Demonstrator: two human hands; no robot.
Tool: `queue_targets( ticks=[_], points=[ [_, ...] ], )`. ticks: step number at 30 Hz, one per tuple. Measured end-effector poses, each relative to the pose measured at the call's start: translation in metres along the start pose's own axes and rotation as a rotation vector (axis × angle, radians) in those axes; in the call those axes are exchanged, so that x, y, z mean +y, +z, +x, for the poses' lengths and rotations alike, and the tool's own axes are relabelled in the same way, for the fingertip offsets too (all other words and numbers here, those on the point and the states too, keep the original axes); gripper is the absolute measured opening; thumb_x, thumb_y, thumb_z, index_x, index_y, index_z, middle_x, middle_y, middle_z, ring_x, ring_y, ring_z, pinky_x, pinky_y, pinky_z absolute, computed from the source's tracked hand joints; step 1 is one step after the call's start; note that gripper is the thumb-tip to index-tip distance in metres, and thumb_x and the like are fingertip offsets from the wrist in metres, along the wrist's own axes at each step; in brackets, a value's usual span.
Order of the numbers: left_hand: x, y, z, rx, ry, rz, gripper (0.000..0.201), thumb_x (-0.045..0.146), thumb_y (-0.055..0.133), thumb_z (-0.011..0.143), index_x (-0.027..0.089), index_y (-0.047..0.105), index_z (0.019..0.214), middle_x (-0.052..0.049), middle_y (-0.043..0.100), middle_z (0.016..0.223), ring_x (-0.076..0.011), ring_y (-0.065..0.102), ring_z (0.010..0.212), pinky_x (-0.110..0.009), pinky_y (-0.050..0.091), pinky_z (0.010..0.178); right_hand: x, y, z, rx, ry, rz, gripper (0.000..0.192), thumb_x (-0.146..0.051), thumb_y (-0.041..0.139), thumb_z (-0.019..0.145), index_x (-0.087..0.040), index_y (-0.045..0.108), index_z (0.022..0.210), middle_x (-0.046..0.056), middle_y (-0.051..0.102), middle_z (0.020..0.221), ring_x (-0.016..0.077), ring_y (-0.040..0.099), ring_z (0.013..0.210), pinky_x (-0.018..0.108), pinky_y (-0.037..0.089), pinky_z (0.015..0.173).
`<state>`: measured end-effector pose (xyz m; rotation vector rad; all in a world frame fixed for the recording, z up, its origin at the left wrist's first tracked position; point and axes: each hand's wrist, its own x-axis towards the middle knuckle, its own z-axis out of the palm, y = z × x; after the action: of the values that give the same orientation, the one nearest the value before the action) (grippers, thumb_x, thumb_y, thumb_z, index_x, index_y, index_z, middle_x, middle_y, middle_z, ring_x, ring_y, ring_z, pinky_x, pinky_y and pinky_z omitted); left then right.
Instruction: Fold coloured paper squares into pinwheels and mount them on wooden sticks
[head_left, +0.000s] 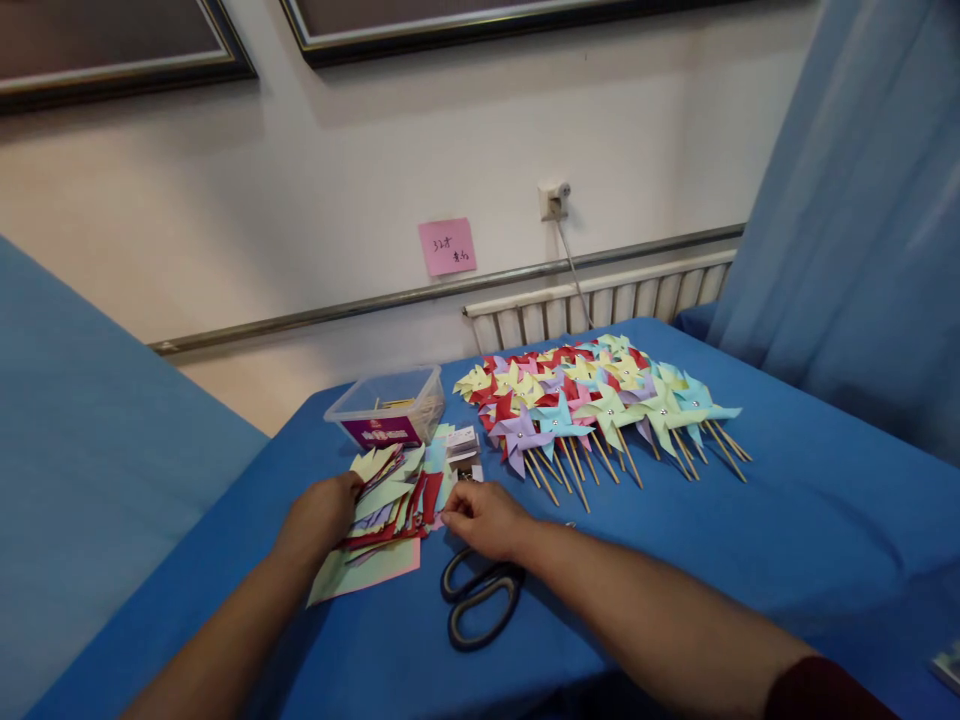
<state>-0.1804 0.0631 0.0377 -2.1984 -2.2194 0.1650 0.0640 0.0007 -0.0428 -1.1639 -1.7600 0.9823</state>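
Two hands (319, 515) (486, 518) on fanned paper squares (390, 500)

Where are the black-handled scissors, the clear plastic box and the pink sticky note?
Black-handled scissors (480, 600): head view, on the handle loops.
Clear plastic box (386, 408): head view, on its front wall.
Pink sticky note (447, 246): head view, on its middle.

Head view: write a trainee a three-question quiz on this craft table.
1. True or false: the left hand rests on the loose pile of coloured paper squares.
2. What lies under the right hand? A) grey-handled scissors B) a ruler C) a stapler
3. Fill in: the clear plastic box stands to the ___ of the finished paper pinwheels on wooden sticks.

Key: 1 true; 2 A; 3 left
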Motion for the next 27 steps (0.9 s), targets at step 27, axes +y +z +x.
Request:
queue_targets(
  ticks=[27],
  points=[
    [0.004, -0.008, -0.02, 0.168, -0.116, -0.142, 0.024, 0.035, 0.054, 0.082, 0.018, 0.071, 0.077, -0.01, 0.073, 0.078, -0.0234, 0.062, 0.071, -0.03, 0.031, 0.058, 0.015, 0.007, -0.005, -0.099, -0.022, 0.014, 0.005, -0.02, 0.063, 0.081, -0.017, 0.067, 0.079, -0.001, 0.067, 0.071, 0.0104, 0.055, 0.062, 0.02, 0.035, 0.055]
  ],
)
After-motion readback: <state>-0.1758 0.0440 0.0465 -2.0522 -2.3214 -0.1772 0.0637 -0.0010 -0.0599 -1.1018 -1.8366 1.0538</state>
